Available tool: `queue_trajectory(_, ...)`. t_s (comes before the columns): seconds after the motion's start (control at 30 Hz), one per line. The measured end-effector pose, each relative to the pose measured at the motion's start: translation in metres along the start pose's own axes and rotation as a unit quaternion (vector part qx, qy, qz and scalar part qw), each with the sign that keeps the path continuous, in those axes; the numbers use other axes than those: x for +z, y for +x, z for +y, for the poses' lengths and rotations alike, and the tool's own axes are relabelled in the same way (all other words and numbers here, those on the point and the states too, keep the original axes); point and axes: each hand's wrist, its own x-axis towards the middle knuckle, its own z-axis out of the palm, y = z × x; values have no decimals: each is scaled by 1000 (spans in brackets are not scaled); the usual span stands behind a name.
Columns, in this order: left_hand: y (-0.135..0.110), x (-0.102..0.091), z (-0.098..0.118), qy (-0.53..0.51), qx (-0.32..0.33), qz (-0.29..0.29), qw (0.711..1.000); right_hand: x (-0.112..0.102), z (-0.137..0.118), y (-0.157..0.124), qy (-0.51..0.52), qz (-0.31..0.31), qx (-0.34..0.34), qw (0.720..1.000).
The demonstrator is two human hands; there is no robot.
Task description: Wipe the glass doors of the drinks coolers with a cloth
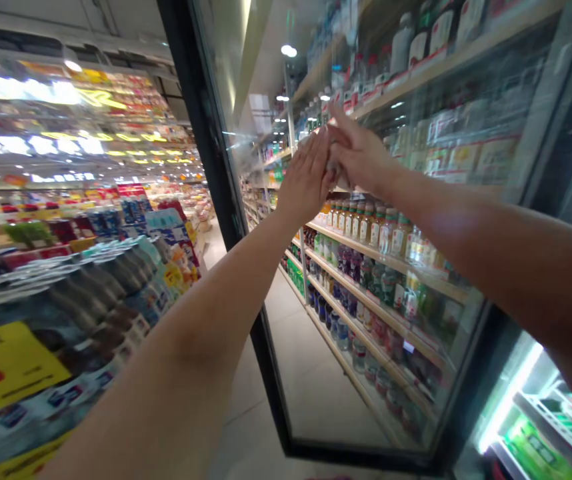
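Observation:
Both my arms reach up to the glass fridge door (316, 373), which stands swung open in its black frame. My left hand (306, 179) lies flat on the pane with its fingers stretched upward and together, holding nothing. My right hand (363, 157) is pressed against the glass just to the right and touches the left hand's fingertips. Its fingers bend inward over a small grey thing (340, 176) that I cannot make out.
Through the pane I see aisle shelves (396, 267) packed with bottled drinks. The fridge interior at lower right has a lit white wire rack (561, 420) with green packs (536, 450). On the left are stacked bottles (116, 280), a yellow price sign (6, 367) and a tiled aisle floor (246, 413).

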Motion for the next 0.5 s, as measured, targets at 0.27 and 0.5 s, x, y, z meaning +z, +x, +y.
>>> queue_trajectory(0.27, 0, -23, 6, 62, 0, -76, 995, -101, 79, -40, -217, 59, 86, 971)
queue_trajectory(0.5, -12, -52, 8, 85, -93, -26, 992, -95, 78, -56, -217, 83, 55, 971)
